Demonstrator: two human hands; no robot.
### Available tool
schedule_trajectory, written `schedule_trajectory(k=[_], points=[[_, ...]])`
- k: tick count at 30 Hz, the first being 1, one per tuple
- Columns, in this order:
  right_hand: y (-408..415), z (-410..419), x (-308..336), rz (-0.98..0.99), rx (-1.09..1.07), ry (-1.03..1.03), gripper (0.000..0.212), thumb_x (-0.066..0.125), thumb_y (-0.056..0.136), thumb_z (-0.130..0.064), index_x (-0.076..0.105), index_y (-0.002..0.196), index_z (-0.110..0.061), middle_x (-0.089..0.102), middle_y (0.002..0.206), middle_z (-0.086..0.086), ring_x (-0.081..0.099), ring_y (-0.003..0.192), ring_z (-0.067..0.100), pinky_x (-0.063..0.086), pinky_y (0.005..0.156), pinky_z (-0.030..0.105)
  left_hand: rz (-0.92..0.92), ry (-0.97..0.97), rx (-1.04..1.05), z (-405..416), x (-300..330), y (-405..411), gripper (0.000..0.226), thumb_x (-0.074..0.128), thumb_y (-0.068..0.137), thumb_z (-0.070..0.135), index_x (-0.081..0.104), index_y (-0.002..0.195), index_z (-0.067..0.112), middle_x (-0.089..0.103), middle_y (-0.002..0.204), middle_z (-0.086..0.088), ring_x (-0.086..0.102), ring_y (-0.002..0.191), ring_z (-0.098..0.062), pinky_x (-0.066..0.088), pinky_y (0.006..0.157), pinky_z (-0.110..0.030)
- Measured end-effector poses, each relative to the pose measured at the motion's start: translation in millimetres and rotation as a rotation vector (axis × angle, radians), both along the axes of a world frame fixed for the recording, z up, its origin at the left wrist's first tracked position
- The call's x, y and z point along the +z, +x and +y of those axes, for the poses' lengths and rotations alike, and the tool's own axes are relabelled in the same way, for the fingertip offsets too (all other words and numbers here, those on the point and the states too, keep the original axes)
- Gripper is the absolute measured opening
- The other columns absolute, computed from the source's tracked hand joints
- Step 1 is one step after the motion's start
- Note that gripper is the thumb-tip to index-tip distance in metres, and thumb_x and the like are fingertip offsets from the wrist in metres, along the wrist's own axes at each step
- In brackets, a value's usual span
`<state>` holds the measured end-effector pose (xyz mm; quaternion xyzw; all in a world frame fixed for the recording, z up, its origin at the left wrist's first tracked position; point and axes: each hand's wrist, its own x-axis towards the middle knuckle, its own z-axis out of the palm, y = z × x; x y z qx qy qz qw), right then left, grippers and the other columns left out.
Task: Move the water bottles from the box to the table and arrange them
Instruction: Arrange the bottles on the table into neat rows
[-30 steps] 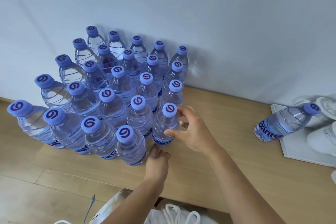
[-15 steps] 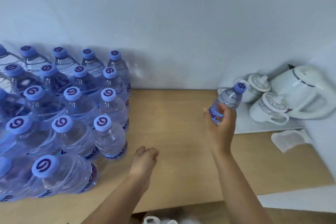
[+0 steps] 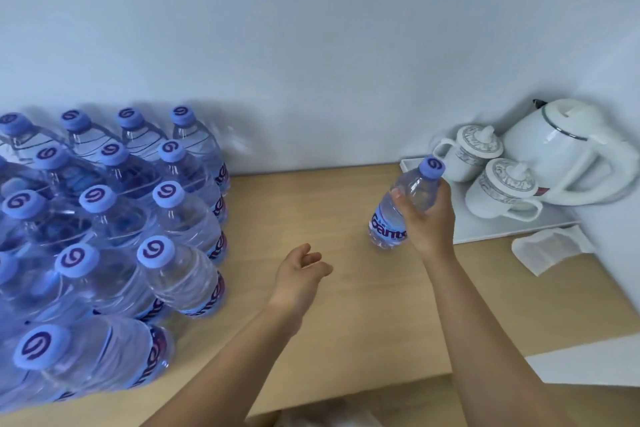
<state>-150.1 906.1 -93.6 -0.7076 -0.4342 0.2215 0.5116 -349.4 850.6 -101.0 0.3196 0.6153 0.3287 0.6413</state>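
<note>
Pale walls corner a wooden table (image 3: pixel 346 322) bearing bottles (image 3: pixel 114 218).

We've got a light wood table (image 3: pixel 346 315) against a pale wall. On its left, packed in rows, stand the water bottles (image 3: pixel 114 218), blue caps up. At the far right corner lies a white tray (image 3: pixel 491 232) w/ two lidded cups (image 3: pixel 498 191) and a white kettle (image 3: pixel 561 156) on it. Just in front of the tray, a crumpled white cloth (image 3: pixel 547 250).

plain pale wall (image 3: pixel 311 28) behind a light wooden tabletop (image 3: pixel 363 305).
</note>
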Motion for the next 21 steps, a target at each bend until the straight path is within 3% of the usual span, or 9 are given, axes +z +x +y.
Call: schedule_trajectory(k=[2,5,8,11,13,16,21], points=[[-13,-22,11,0.069,0.142,0.003,0.037,0.072,0.069,-0.041,0.058,0.101,-0.029,0.066,0.096,-0.011,0.063,0.089,0.005,0.049,0.081,0.027,0.023,0.086,-0.097,-7,0,-6,0.079,0.070,0.081,0.003,0.029,0.146,0.016,0.051,0.126,-0.002,0.050,0.115,-0.014,0.040,0.091,-0.025],[-46,-52,34,0.156,0.370,0.034,0.039,0.066,0.062,-0.043,0.061,0.095,-0.022,0.068,0.088,-0.006,0.064,0.082,0.008,0.050,0.073,0.023,-0.001,0.225,-0.274,-27,5,-17,0.093,0.082,0.067,-0.002,0.032,0.143,0.020,0.051,0.129,0.001,0.051,0.117,-0.011,0.043,0.092,-0.022],[-89,-77,55,0.316,0.546,0.022,0.039,0.064,0.058,-0.039,0.061,0.091,-0.020,0.068,0.080,-0.010,0.064,0.077,0.009,0.050,0.070,0.024,-0.060,0.307,-0.298,-52,9,-39,0.073,0.085,0.048,0.002,0.055,0.113,0.018,0.069,0.096,0.001,0.067,0.083,-0.009,0.054,0.068,-0.022],[-128,-99,73,0.334,0.637,-0.022,0.043,0.064,0.061,-0.041,0.056,0.096,-0.018,0.066,0.081,-0.012,0.064,0.078,0.007,0.048,0.068,0.020,0.116,0.383,-0.145,-81,10,-70,0.068,0.087,0.041,0.021,0.058,0.103,0.027,0.071,0.086,0.011,0.068,0.077,-0.006,0.052,0.064,-0.019],[-155,-117,78,0.197,0.589,-0.083,0.050,0.066,0.059,-0.054,0.055,0.097,-0.022,0.067,0.085,-0.014,0.065,0.081,0.006,0.050,0.070,0.024,0.214,0.416,-0.064,-101,10,-93,0.065,0.086,0.039,0.028,0.058,0.097,0.034,0.069,0.085,0.018,0.066,0.077,-0.001,0.052,0.065,-0.018],[-185,-138,78,0.014,0.419,-0.135,0.050,0.065,0.060,-0.065,0.058,0.090,-0.026,0.068,0.085,-0.010,0.064,0.081,0.006,0.052,0.074,0.030,0.216,0.403,-0.104,-121,10,-120,0.066,0.087,0.041,0.028,0.057,0.099,0.034,0.070,0.089,0.012,0.068,0.082,-0.008,0.056,0.071,-0.028],[-220,-161,73,-0.033,0.378,-0.158,0.043,0.071,0.065,-0.059,0.061,0.088,-0.024,0.068,0.084,-0.008,0.064,0.078,0.007,0.050,0.070,0.029,0.159,0.429,-0.162,-140,2,-152,0.061,0.087,0.055,0.009,0.054,0.099,0.035,0.068,0.084,0.020,0.065,0.076,0.003,0.049,0.062,-0.011]])
